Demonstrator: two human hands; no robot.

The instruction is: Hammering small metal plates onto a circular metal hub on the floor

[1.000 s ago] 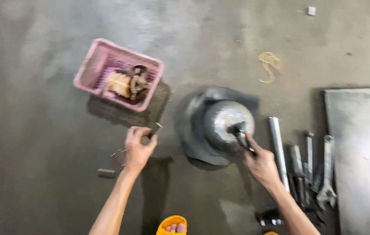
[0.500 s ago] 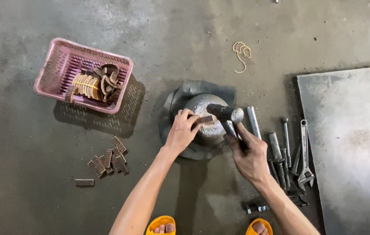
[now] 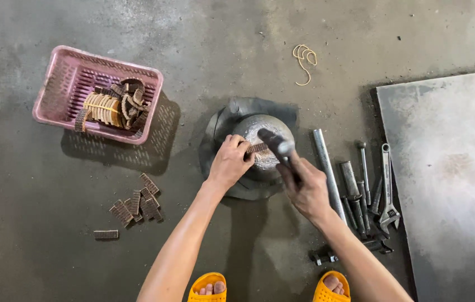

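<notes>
Holding a ridged piece on the metal dome, hammer gripped above it

Landmark: rounded metal dome [image 3: 260, 146], sitting on a dark rubber sheet [image 3: 232, 120] on the concrete floor [image 3: 53, 223].

Left hand [image 3: 229, 163]: fingers closed around a small brown ridged piece [image 3: 257, 148], pressing it against the top of the dome.

Right hand [image 3: 306, 187]: clenched on the handle of a hammer [image 3: 278, 145]; hammer head sits over the dome, just right of the ridged piece. Contact with the piece cannot be told.

Left of the dome, well apart: pink plastic basket [image 3: 58, 89] holding curved brown ridged pieces. Below-left of the dome: loose pile of similar flat pieces [image 3: 136, 202] on the floor.

Right of the dome: metal pipe [image 3: 327, 168], then bolts and an adjustable wrench [image 3: 387, 187], lying side by side. Further right: grey metal plate [image 3: 450, 179]. Above-right of the dome: tangle of rubber bands [image 3: 304, 59].

Below the dome: two yellow sandals [image 3: 209, 285], toes visible.
</notes>
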